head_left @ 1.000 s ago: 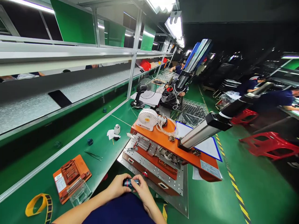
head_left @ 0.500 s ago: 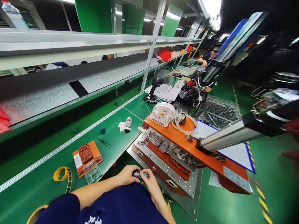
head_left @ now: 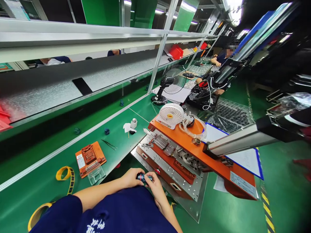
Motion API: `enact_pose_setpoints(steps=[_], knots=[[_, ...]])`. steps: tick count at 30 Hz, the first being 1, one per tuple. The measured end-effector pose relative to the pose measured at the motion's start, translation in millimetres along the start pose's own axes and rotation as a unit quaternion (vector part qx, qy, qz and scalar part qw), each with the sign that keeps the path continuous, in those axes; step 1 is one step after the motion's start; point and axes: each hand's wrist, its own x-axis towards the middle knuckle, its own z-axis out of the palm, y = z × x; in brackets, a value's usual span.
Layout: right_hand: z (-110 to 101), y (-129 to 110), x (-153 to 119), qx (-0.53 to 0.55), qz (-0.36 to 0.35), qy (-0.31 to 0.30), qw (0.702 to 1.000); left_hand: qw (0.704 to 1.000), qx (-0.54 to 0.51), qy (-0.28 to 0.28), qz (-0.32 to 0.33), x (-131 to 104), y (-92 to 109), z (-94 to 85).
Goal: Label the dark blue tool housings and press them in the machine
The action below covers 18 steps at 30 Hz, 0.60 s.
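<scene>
Close to my body, both hands hold a small dark blue cylinder with red bands [head_left: 140, 177]; its exact kind I cannot make out. My left hand [head_left: 132, 178] is wrapped round its left end. My right hand [head_left: 154, 186] pinches the other end between thumb and fingers. Part of the cylinder is hidden by the fingers. Left of my hands, on the green bench [head_left: 121, 137], lies an orange fixture [head_left: 100, 152] with a clear plastic flap [head_left: 96, 174]. Tweezers [head_left: 109, 144] lie just behind it.
To the right stands an orange and metal press machine [head_left: 170, 161], with a white fan [head_left: 171, 114] and coiled tubing on top. A white bottle [head_left: 133, 123] stands near a black fan [head_left: 165, 84]. Yellow tape rolls [head_left: 63, 173] lie left. A co-worker [head_left: 222, 57] sits farther back.
The view has shifted slightly. My right thumb and fingers have moved over the cylinder's right end, and the cylinder appears slightly turned. Both hands still hold it.
</scene>
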Motion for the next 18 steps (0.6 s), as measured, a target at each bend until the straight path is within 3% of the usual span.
enact_pose_setpoints(steps=[18], knots=[[-10.7, 1.8, -1.4, 0.010, -0.008, 0.044, 0.999, 0.999, -0.001, -0.046, 0.016, 19.1, -2.4, 10.1]])
